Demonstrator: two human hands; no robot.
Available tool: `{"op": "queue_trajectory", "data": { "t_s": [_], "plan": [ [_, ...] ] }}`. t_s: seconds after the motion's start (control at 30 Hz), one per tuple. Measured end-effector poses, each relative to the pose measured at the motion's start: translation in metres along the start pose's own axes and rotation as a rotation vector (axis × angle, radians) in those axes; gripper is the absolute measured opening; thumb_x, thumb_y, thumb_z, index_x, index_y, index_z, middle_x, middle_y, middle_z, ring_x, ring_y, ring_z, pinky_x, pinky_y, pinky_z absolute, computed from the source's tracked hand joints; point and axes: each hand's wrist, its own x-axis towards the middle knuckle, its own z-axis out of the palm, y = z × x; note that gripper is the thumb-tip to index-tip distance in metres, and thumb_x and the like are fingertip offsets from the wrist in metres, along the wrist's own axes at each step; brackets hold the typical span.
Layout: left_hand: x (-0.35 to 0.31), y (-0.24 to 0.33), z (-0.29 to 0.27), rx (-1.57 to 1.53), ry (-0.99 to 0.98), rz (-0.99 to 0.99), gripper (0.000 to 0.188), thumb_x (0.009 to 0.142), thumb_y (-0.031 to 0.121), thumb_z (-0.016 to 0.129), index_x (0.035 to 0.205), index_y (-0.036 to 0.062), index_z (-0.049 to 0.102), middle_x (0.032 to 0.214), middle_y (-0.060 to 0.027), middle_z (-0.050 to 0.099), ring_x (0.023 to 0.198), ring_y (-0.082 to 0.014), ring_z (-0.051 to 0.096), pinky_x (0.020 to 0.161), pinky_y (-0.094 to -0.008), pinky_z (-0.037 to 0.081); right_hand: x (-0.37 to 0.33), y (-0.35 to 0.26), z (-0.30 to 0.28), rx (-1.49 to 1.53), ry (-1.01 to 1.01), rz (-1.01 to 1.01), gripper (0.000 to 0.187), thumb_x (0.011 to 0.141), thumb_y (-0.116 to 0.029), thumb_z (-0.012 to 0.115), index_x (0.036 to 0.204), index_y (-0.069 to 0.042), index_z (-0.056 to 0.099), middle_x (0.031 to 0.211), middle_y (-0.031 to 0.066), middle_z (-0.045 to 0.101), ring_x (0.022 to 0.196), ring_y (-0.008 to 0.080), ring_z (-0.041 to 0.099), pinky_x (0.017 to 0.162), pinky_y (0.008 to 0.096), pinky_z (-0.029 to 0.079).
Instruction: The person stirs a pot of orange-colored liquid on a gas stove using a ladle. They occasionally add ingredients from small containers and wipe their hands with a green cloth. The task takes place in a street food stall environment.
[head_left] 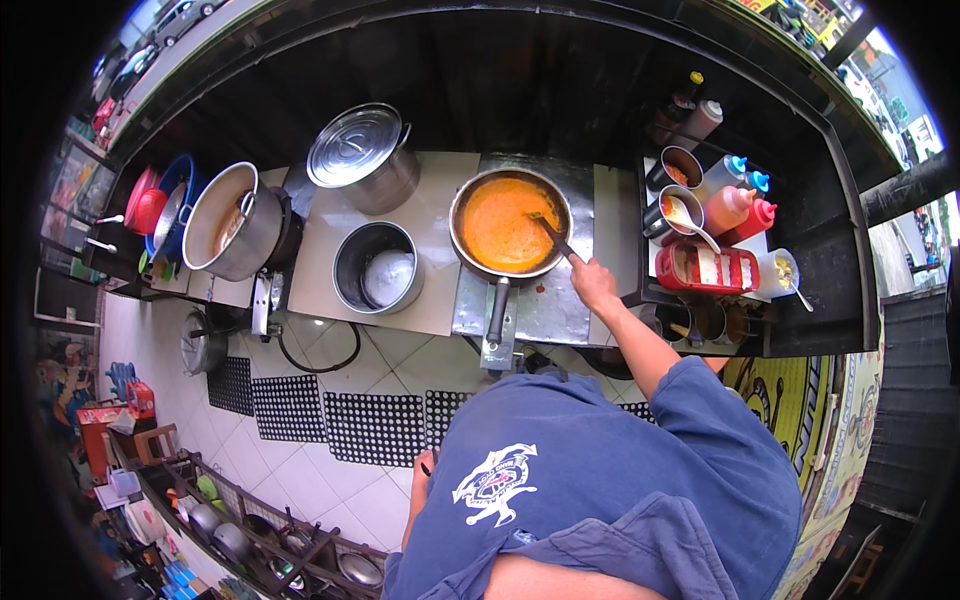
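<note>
A frying pan [459,240] full of orange sauce [507,224] rests on the stove in front of me, its black handle [498,312] pointing toward my body. My right hand [595,283] is closed around the dark handle of a spatula [552,234]. The spatula's head is partly sunk in the sauce, at the right side of the pan. My left hand [421,477] hangs low beside my body, away from the counter. A small dark thing shows by it, but my shirt hides most of the fingers.
Left of the pan stand an open, deep pot [345,290], a lidded steel pot [385,185] and a large pot [262,240]. Squeeze bottles [730,208], a red container [680,267] and a cup with a spoon [779,274] crowd the right shelf. Black mats [375,428] lie on the tiled floor.
</note>
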Motion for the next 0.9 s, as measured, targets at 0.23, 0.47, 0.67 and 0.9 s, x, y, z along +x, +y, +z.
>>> {"op": "queue_trajectory", "data": {
  "t_s": [0.23,0.47,0.67,0.9],
  "plan": [
    [-0.011,0.101,-0.013,-0.234,0.120,-0.260,0.030,0.081,0.027,0.059,0.092,0.0002,0.068,0.093,-0.0084,0.067,0.089,-0.0197,0.060,0.082,-0.0316,0.043,-0.044,-0.011,-0.010,0.048,-0.181,-0.091,0.029,0.087,-0.024,0.047,0.113,-0.017,0.060,0.091,0.0244,0.063,0.085,0.0425,0.063,0.075,0.0529,0.050],
    [-0.007,0.066,-0.003,0.159,0.019,0.031,0.029,0.087,0.028,0.052,0.094,0.0060,0.069,0.098,-0.0137,0.067,0.093,-0.0259,0.061,0.085,-0.0348,0.045,0.031,-0.065,0.023,0.095,-0.138,-0.027,0.033,0.089,-0.021,0.042,0.118,-0.014,0.056,0.101,0.0256,0.060,0.088,0.0410,0.063,0.076,0.0507,0.050],
    [-0.023,0.070,-0.004,0.024,0.057,-0.088,0.030,0.086,0.028,0.054,0.095,0.0033,0.069,0.098,-0.0151,0.067,0.093,-0.0259,0.061,0.084,-0.0353,0.045,0.010,-0.035,-0.009,-0.057,-0.104,-0.007,0.030,0.088,-0.019,0.042,0.115,-0.012,0.056,0.098,0.0275,0.060,0.086,0.0422,0.063,0.075,0.0508,0.051],
    [-0.029,0.038,0.021,0.088,0.062,-0.056,0.030,0.085,0.027,0.059,0.089,-0.0018,0.067,0.087,-0.0108,0.066,0.081,-0.0203,0.059,0.072,-0.0343,0.045,-0.034,-0.056,-0.005,0.018,-0.285,-0.127,0.033,0.087,-0.021,0.047,0.117,-0.014,0.057,0.093,0.0249,0.062,0.086,0.0425,0.062,0.076,0.0526,0.050]
  ]
}}
